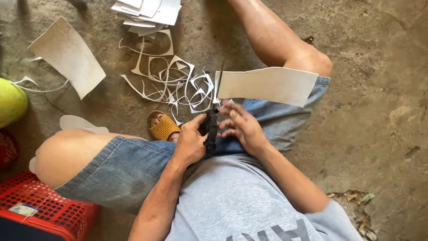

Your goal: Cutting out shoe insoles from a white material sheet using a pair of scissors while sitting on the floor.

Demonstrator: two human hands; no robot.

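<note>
I sit on a concrete floor with my knees spread. My left hand grips black-handled scissors, and their blades point away from me. The blade tips meet the left edge of a whitish sheet. My right hand holds that sheet by its near edge with the fingers spread beneath it. The sheet hangs over my right thigh.
Thin white offcut strips lie tangled on the floor ahead. Beyond them is a stack of cut white pieces. Another whitish sheet lies far left. A red plastic basket, a yellow-green object and a yellow sandal sit nearby.
</note>
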